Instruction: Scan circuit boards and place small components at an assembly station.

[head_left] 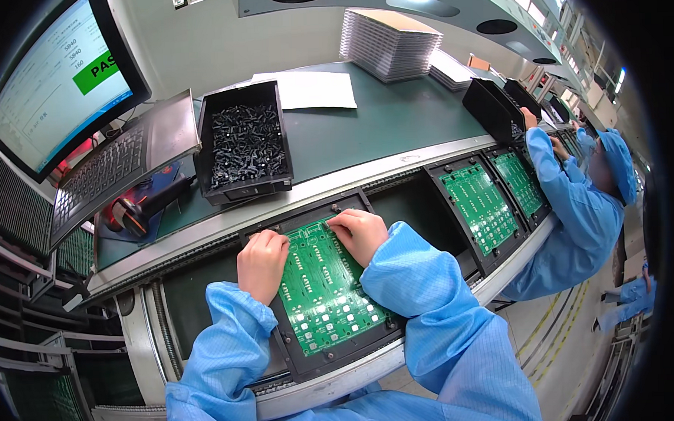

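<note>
A green circuit board (322,285) with rows of white pads and small slots lies in a black carrier frame (301,366) in front of me. My left hand (263,265) is closed at the board's upper left corner, thumb and fingers pinched together. Across from it, my right hand (358,234) pinches at the upper right corner, close to a small black knob on the frame. Whatever sits between the fingertips of either hand is hidden or too small to name. Both forearms wear blue sleeves.
Beyond the rail stands a black bin (244,139) of small black parts, beside a laptop (120,159), monitor (58,79) and handheld scanner (133,215). More boards in carriers (479,205) line the right, where a co-worker (574,202) in blue works. Stacked white trays (387,45) stand behind.
</note>
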`<state>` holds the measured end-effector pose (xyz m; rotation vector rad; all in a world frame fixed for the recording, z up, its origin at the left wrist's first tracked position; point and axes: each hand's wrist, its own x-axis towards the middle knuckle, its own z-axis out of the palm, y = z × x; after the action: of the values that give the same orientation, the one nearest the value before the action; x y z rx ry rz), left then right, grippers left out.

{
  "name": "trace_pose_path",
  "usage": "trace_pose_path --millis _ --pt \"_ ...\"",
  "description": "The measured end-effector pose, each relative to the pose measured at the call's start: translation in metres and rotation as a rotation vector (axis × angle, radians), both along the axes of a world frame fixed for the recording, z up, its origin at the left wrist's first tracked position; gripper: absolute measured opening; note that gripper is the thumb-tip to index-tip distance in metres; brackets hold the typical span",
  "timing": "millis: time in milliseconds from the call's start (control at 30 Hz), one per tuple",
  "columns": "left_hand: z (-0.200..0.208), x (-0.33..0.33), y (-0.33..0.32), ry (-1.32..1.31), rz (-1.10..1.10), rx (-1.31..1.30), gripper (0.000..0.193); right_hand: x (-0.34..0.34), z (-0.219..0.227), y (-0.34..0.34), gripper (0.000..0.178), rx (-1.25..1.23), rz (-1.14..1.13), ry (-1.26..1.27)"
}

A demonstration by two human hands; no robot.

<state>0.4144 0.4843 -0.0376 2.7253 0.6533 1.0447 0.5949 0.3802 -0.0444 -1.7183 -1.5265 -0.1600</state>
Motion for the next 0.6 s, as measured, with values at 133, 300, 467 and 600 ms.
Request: trace_pose_path --millis 133,300,467,600 --pt "0.004 -0.002 -0.004 0.039 -0.035 -0.018 0.007 0.004 -0.011 -0.002 0.008 0.009 0.006 -0.013" --pt "0.008 -0.002 -0.004 0.031 -0.030 -0.054 0.007 0.002 -0.008 -0.003 0.008 -0.018 0.016 0.071" --pt "0.000 -0.013 0.002 0.072 0.027 -0.070 0.007 -0.007 -0.012 0.007 0.008 -0.006 0.030 0.069" --pt "-0.001 0.004 -0.004 0.035 -0.016 -0.013 0.008 0.006 -0.002 -0.004 0.008 -0.040 -0.028 0.058"
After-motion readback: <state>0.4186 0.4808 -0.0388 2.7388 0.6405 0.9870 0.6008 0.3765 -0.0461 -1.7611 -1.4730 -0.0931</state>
